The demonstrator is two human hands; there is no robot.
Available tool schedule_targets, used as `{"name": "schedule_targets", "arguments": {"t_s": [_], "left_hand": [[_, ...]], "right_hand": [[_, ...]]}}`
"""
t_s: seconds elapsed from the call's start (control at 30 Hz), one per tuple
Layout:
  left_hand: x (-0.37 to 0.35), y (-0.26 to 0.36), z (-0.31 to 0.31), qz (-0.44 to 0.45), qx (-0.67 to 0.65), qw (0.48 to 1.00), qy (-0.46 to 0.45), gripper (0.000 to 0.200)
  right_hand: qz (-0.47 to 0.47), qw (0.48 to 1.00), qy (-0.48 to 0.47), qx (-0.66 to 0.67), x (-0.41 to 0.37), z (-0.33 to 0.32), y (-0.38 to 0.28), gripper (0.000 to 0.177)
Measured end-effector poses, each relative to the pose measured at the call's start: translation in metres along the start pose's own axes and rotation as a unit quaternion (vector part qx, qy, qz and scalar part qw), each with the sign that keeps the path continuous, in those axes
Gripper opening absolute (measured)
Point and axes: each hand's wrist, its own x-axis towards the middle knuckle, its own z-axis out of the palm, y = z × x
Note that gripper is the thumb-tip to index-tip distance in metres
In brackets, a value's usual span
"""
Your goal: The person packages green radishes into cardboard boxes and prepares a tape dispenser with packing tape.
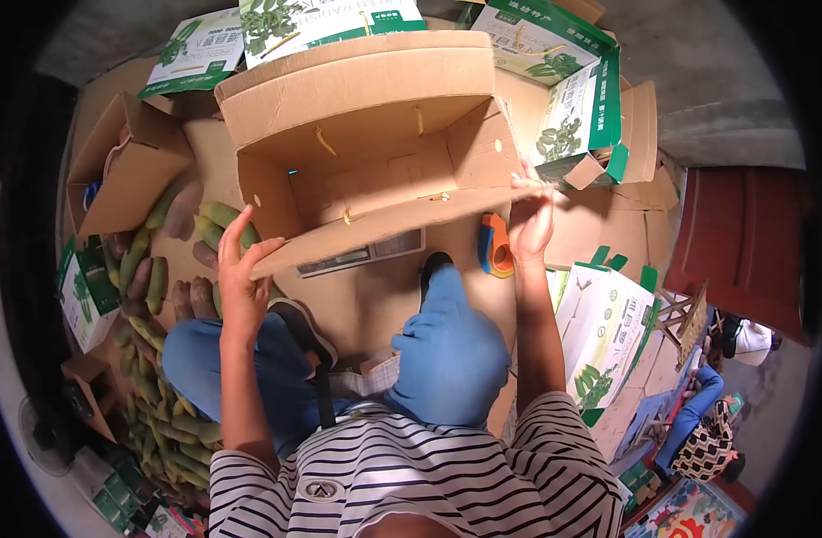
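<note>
An open cardboard box [375, 170] stands in front of me with its inside bare and short yellow rope loops on its walls. Its far flap [357, 85] is raised, and the near flap [402, 220] leans toward me. My left hand [243, 269] grips the left end of that near flap, thumb and fingers on either side of the edge. At the flap's right end, my right hand [532, 220] holds the corner. An orange and blue tool [496, 245], perhaps a tape dispenser, lies on the floor near my right wrist.
Many green radishes [164, 430] are piled at the left. Printed green and white cartons [604, 332] stand at the right and back. A brown box [129, 166] sits at the far left. Another person [702, 412] is at the lower right.
</note>
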Motion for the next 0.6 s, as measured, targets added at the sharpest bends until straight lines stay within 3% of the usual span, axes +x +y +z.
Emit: {"name": "schedule_targets", "arguments": {"t_s": [0.07, 0.17, 0.23, 0.33, 0.47, 0.5, 0.6], "left_hand": [[-0.008, -0.006, 0.002, 0.005, 0.028, 1.0, 0.013, 0.038], [-0.013, -0.01, 0.006, 0.004, 0.033, 0.999, 0.034, 0.036], [-0.013, -0.011, 0.011, -0.01, 0.0, 0.997, 0.071, 0.034], [-0.008, -0.01, 0.008, -0.021, -0.005, 0.999, 0.049, 0.031], [-0.003, -0.015, 0.008, -0.013, -0.059, 0.998, 0.014, 0.024], [-0.004, -0.017, 0.009, -0.014, -0.063, 0.998, 0.014, 0.023], [-0.004, -0.021, 0.013, -0.011, -0.074, 0.997, 0.022, 0.022]], "right_hand": [[0.042, 0.998, 0.042, -0.026, -0.011, 0.005, -0.005, 0.053], [0.06, 0.968, -0.062, -0.234, -0.007, -0.002, -0.033, 0.036], [0.037, 0.906, -0.139, -0.398, 0.006, -0.005, -0.048, 0.033], [0.131, 0.859, -0.236, -0.435, 0.03, -0.002, -0.072, 0.041], [0.114, 0.721, -0.344, -0.59, 0.063, 0.019, -0.091, 0.027], [0.073, 0.729, -0.347, -0.586, 0.066, 0.018, -0.086, 0.013], [0.013, 0.699, -0.392, -0.598, 0.073, 0.01, -0.081, 0.012]]}}
